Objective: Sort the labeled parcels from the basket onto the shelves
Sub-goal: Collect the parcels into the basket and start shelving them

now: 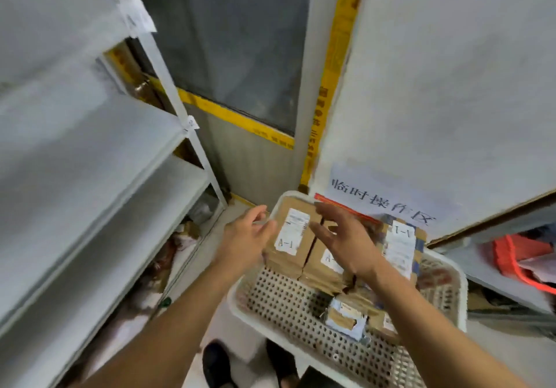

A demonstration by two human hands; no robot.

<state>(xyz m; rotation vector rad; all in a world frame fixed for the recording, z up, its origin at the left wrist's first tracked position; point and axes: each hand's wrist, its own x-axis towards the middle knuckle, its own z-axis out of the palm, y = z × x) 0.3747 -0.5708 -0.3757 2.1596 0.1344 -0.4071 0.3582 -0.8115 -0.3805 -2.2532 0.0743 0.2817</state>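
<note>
Parcels, brown cardboard boxes with white labels [290, 238], sit in the white holey plastic basket [301, 306]. Both hands, left [251, 235] and right [343, 238], hover above it with fingers spread, holding nothing. A crooked grab could knock the neighbouring box over.

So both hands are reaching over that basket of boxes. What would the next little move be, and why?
Probably closing both hands on the cardboard parcel marked A-1. The left hand and right hand are open on either side of it and hold nothing, and it lies on top in the white basket, so it looks easiest to lift toward the shelves.
</note>
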